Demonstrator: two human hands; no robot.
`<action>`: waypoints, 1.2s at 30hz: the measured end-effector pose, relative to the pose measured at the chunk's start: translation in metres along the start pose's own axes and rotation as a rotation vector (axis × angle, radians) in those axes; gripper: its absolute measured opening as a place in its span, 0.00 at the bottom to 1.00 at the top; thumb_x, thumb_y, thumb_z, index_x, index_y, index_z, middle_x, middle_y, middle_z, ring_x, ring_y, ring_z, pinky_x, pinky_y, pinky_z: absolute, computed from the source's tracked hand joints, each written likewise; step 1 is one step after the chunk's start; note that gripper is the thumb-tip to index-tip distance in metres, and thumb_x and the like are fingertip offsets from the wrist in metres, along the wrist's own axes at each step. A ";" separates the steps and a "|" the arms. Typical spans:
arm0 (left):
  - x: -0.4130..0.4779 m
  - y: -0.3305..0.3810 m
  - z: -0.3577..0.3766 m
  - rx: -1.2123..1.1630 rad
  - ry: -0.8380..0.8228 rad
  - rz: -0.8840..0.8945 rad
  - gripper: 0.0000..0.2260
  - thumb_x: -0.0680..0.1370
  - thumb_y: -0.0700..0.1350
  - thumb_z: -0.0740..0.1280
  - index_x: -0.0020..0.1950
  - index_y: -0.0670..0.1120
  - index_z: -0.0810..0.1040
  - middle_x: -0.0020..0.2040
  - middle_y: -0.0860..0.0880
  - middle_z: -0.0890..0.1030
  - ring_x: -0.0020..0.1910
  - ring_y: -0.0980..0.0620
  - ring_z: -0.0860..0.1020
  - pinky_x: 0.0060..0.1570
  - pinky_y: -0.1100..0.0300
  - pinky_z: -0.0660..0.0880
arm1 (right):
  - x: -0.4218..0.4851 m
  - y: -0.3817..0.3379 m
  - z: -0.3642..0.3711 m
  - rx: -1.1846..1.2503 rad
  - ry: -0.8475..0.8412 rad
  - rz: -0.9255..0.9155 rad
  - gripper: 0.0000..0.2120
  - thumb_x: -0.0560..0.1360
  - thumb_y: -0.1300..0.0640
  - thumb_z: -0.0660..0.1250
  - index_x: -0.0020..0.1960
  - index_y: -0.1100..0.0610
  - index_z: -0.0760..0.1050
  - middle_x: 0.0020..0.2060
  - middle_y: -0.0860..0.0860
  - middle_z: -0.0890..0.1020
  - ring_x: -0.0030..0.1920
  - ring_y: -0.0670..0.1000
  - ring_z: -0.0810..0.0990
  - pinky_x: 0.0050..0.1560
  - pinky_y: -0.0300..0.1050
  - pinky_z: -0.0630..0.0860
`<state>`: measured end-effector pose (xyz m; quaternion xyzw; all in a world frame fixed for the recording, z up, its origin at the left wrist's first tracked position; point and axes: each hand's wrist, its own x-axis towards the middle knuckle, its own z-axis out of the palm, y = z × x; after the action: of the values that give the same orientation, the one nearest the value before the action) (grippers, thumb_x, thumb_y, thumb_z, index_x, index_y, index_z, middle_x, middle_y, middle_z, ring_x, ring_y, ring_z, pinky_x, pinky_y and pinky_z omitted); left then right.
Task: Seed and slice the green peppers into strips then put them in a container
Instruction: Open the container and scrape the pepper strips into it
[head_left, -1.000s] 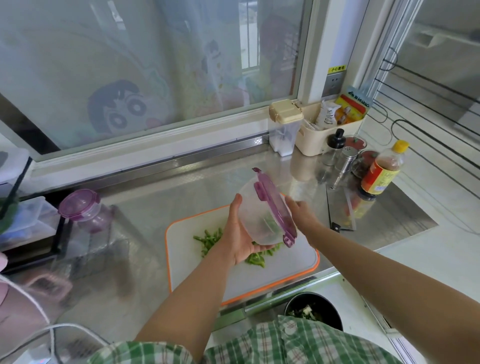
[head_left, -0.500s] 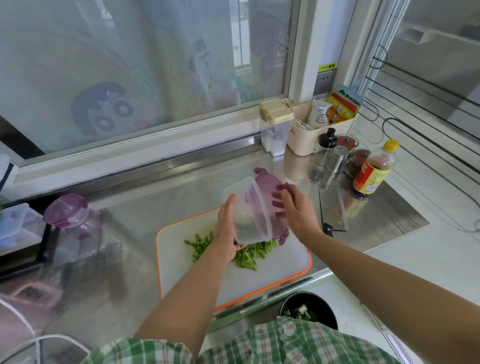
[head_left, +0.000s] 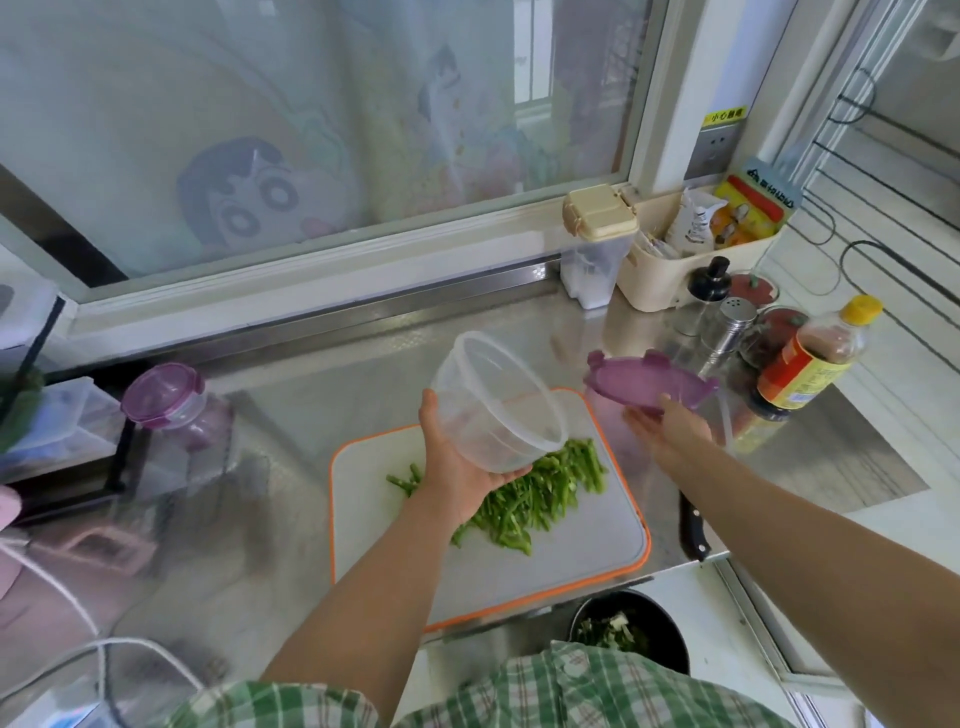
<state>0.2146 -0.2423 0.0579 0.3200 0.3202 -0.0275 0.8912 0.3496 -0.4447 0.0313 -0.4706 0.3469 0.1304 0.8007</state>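
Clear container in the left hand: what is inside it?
Nothing shows inside the clear container; the green pepper strips lie on the cutting board below. The left hand covers part of its base.

Reaches forward with both bare forearms, the left from the lower middle, the right from the lower right edge. Cradles a tub (head_left: 498, 405) in the left hand (head_left: 457, 467): palm up, thumb up the near wall, fingertips curled round under the base, mouth tipped to the right. Grips a lid (head_left: 649, 384) by its near edge with the right hand (head_left: 670, 426), fingers underneath, wrist straight. Holds the two hands apart, right one further out and slightly higher.
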 end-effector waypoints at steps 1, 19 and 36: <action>0.001 -0.001 0.000 0.000 -0.006 -0.014 0.37 0.73 0.74 0.50 0.68 0.51 0.74 0.64 0.39 0.77 0.62 0.35 0.75 0.56 0.39 0.75 | 0.003 0.001 0.002 -0.048 -0.027 0.048 0.10 0.81 0.62 0.58 0.63 0.61 0.66 0.43 0.61 0.75 0.36 0.54 0.76 0.29 0.46 0.79; 0.035 -0.081 0.051 0.981 0.046 -0.009 0.18 0.81 0.58 0.55 0.46 0.46 0.75 0.41 0.42 0.77 0.37 0.46 0.74 0.37 0.53 0.71 | -0.003 0.009 -0.090 -0.449 -0.041 0.189 0.14 0.79 0.63 0.58 0.63 0.66 0.70 0.48 0.64 0.81 0.35 0.60 0.83 0.27 0.48 0.80; 0.024 -0.145 0.032 2.422 -0.650 0.445 0.21 0.83 0.47 0.56 0.77 0.51 0.62 0.79 0.52 0.59 0.75 0.43 0.57 0.69 0.48 0.58 | 0.000 -0.002 -0.113 -0.403 0.131 0.030 0.10 0.77 0.67 0.57 0.52 0.59 0.75 0.38 0.55 0.75 0.36 0.56 0.76 0.47 0.51 0.78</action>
<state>0.2146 -0.3728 -0.0174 0.9509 -0.2022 -0.2284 0.0529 0.3017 -0.5412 -0.0027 -0.6235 0.3722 0.1783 0.6640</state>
